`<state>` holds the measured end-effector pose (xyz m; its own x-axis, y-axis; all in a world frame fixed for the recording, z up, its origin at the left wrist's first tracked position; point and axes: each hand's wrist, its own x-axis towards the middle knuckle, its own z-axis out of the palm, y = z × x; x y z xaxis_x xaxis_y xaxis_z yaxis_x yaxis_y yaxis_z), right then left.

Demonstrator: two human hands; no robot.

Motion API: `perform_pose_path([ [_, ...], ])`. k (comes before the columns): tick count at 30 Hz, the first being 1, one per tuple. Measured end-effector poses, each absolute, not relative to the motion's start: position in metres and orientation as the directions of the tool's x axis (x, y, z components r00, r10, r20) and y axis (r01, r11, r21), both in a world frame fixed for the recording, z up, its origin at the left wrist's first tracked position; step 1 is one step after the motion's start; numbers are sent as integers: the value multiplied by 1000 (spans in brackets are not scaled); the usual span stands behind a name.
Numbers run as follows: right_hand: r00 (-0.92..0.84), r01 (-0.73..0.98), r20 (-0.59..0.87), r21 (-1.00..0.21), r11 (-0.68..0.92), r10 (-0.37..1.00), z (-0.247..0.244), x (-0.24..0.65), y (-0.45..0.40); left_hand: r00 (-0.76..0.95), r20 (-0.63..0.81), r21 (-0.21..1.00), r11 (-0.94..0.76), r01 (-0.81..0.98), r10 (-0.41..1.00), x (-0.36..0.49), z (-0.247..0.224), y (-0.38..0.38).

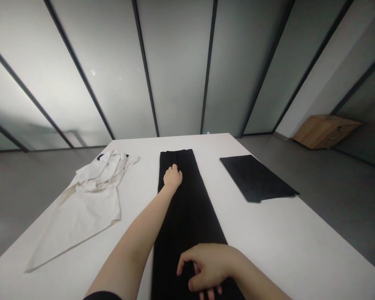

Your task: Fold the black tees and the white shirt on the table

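A pair of black trousers (187, 212) lies folded lengthwise down the middle of the white table, the waist end away from me. My left hand (173, 177) reaches far forward onto them, just below the waist end. Its fingers are curled in against the cloth, with a small crease in the fabric in front of them. Closer to me, my right hand (208, 266) hovers over the lower part of the trousers, fingers bent and apart, nothing in it. The near end of the trousers runs out of view.
On the left of the white table (137, 143) lies a crumpled white garment (96, 204), partly over the edge. A flat black folded piece (256, 177) lies at the right edge. A wooden cabinet (326, 131) stands beyond, by frosted glass panels (178, 71).
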<state>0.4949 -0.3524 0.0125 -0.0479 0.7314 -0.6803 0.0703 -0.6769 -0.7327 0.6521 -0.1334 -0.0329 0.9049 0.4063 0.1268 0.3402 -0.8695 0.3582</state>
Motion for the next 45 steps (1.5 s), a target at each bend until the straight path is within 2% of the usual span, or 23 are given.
perform_pose_path([
  [3, -130, 130, -718, -696, -706, 684, 19, 501, -357, 907, 190, 327, -895, 302, 375, 645, -35, -134],
  [6, 24, 188, -659, -736, -651, 752, 16, 506, -360, 910, 232, 296, -916, 271, 344, 631, -40, -137],
  [8, 276, 255, -507, -780, -571, 816, 10, 509, -359, 920, 221, 281, -925, 257, 323, 618, -46, -140],
  [10, 506, 361, -310, -772, -524, 805, 3, 510, -356, 934, 192, 249, -936, 250, 300, 602, -52, -144],
  [13, 642, 502, -125, -678, -538, 757, -5, 510, -350, 951, 141, 186, -951, 248, 276, 577, -60, -152],
  [16, 559, 621, -72, -625, -474, 826, -8, 507, -348, 970, 109, 148, -968, 200, 217, 552, -63, -160],
  [19, 381, 693, -40, -649, -314, 924, -9, 502, -350, 989, 88, 152, -983, 107, 121, 528, -62, -166],
  [22, 253, 634, -10, -754, -173, 968, -7, 499, -351, 997, 69, 201, -979, 19, 34, 509, -59, -162],
  [24, 243, 558, 0, -818, -140, 970, -3, 498, -352, 998, 63, 255, -967, -16, 1, 500, -56, -152],
  [27, 396, 523, 34, -830, -195, 918, 0, 503, -351, 995, 99, 299, -954, -10, 21, 490, -49, -137],
  [30, 597, 555, 120, -776, -300, 793, -4, 513, -351, 987, 142, 225, -974, 37, 70, 484, -47, -136],
  [32, 672, 563, 166, -747, -352, 721, -12, 521, -351, 990, 123, 153, -987, 54, 73, 478, -48, -145],
  [36, 701, 579, 148, -689, -436, 697, -27, 532, -354, 998, 48, 109, -993, 42, 48, 460, -55, -171],
  [41, 701, 577, 59, -633, -517, 710, -27, 530, -353, 998, 6, 214, -975, -55, -56, 420, -59, -184],
  [45, 705, 577, 50, -620, -532, 707, -25, 526, -351, 997, -29, 281, -958, -59, -70, 396, -57, -188],
])
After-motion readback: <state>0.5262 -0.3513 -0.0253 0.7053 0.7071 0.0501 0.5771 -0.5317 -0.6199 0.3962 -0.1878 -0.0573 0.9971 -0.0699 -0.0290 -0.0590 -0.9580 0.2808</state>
